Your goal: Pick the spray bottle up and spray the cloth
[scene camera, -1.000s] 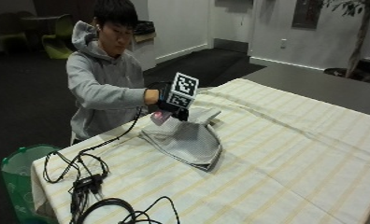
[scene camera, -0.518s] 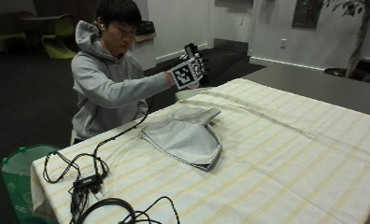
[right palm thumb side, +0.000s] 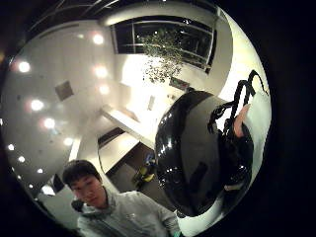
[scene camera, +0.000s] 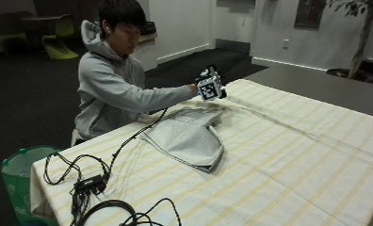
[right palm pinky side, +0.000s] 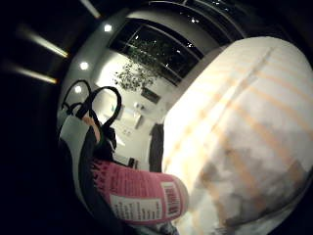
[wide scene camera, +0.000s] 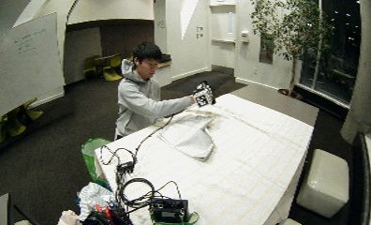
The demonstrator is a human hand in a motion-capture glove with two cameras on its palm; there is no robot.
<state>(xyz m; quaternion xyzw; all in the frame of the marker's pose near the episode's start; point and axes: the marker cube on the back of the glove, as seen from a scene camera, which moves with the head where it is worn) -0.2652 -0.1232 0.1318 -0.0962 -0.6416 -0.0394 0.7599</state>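
Black-gloved right hand (scene camera: 208, 87): raised above the far edge of the table, fingers curled round a spray bottle with a pink printed label (right palm pinky side: 142, 196); bottle's dark rounded top (right palm thumb side: 190, 158) close against the palm. Bottle held up in the air, off the tablecloth. Folded grey checked cloth (scene camera: 190, 136): flat on the cream, yellow-striped tablecloth (scene camera: 299, 160), below and just in front of the hand. Black cables (scene camera: 92, 181): coiled at the near table corner.
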